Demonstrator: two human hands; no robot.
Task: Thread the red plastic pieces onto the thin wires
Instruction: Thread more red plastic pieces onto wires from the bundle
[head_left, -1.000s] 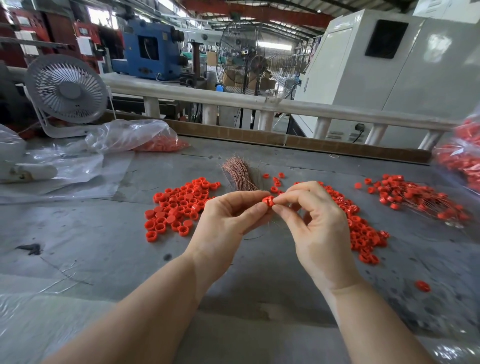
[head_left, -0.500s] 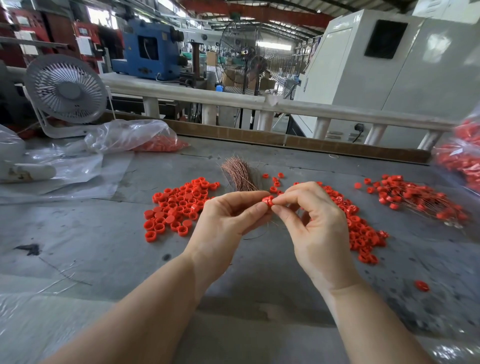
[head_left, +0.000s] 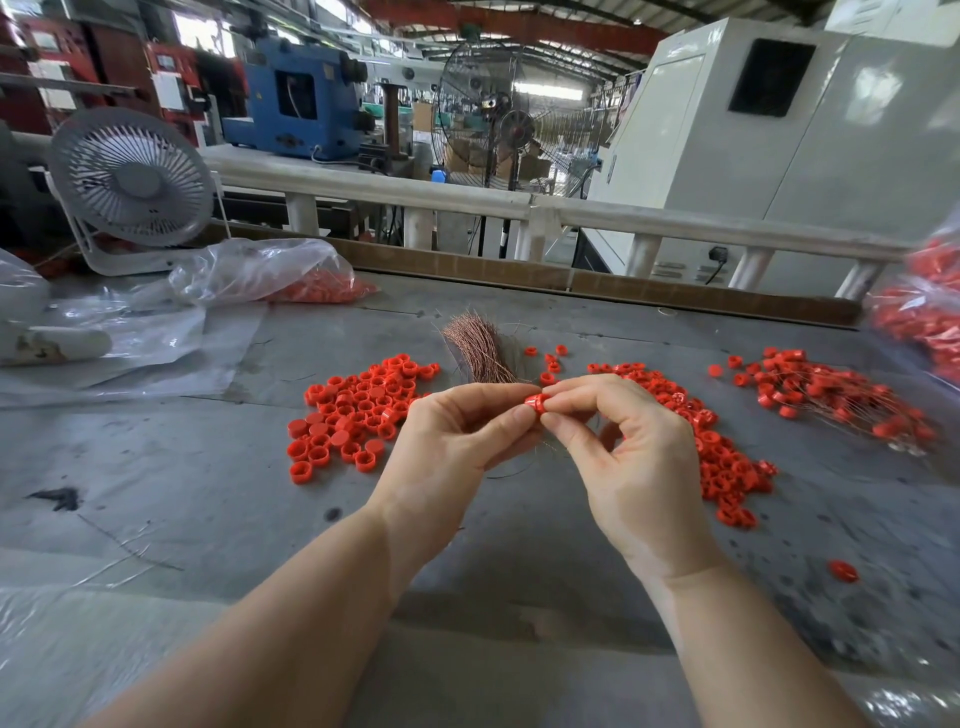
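Note:
Both hands meet above the grey table, pinching one small red plastic piece (head_left: 536, 402) between their fingertips. My left hand (head_left: 457, 441) holds it from the left with thumb and forefinger; my right hand (head_left: 634, 457) pinches it from the right. A thin wire shows faintly below the hands. Behind them lies a bundle of thin copper wires (head_left: 480, 348). A heap of loose red caps (head_left: 358, 410) lies to the left, another heap of red pieces (head_left: 727, 467) to the right. Threaded pieces on wires (head_left: 836, 400) lie at the far right.
A white desk fan (head_left: 132, 182) stands at the back left beside clear plastic bags (head_left: 249, 273), one holding red pieces. Another bag of red pieces (head_left: 930, 322) sits at the right edge. A single red piece (head_left: 842, 570) lies near right. A white railing runs behind the table.
Both hands stay together on the red piece; the fingers have shifted only slightly and the piece has turned a little between them.

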